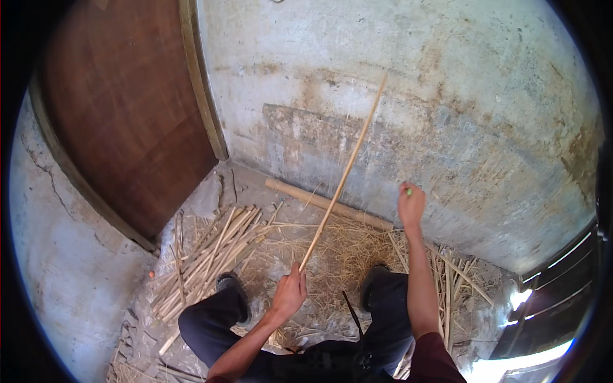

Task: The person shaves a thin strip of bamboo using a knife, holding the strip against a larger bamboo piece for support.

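My left hand (291, 296) is closed round the lower end of a long, thin bamboo stick (343, 177). The stick slants up and away to the right, its far tip blurred in front of the wall. Raised to the right of the stick and apart from it, my right hand (412, 209) has its fingers curled in. Between those fingers shows a small bright green thing (408, 191); the rest of it is hidden, and its kind cannot be made out.
Split sticks (220, 246) lie heaped at the left, with more sticks (449, 287) at the right beside my leg. A thick bamboo pole (361, 215) lies along the foot of the stained wall (408, 83). Straw-like shavings (338, 249) cover the floor. A brown door (128, 102) stands at the left.
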A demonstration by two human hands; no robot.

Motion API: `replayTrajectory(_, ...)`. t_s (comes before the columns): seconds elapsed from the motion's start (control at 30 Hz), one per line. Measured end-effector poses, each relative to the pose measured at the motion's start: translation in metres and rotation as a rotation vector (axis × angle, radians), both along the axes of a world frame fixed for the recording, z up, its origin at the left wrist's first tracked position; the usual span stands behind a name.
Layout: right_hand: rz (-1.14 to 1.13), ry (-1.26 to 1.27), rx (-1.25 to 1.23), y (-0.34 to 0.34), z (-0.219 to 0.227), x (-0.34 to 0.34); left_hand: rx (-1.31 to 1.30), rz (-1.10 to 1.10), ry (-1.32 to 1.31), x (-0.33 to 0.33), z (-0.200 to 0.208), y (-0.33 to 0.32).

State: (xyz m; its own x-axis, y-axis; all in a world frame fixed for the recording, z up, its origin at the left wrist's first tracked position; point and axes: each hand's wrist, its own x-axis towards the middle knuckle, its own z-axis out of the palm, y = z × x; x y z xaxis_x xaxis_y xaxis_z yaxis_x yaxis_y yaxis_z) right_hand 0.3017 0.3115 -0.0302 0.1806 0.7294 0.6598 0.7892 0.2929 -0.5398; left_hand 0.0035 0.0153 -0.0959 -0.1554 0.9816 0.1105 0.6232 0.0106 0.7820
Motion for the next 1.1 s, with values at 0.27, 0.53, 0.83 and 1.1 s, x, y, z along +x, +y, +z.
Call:
replayTrajectory(0.27, 0.477, -0.271, -0.099, -0.100, 0.015, -0.109, -0.023, -0.009, -0.080, 0.004, 0.029, 0.001)
replayTrajectory(0.53, 0.606, -0.405, -0.100, -0.131, 0.002, -0.136, -0.016, 0.024, -0.058, 0.006, 0.029, 0.001)
replayTrajectory(0.83, 0.586, -0.432, -0.121, -0.119, -0.002, -0.137, 0.032, 0.055, 0.004, 0.013, 0.023, -0.001)
replayTrajectory(1.1, 0.401, -0.340, 0.004, -0.093, -0.006, -0.121, 0.086, 0.035, 0.047, 0.016, 0.028, -0.001)
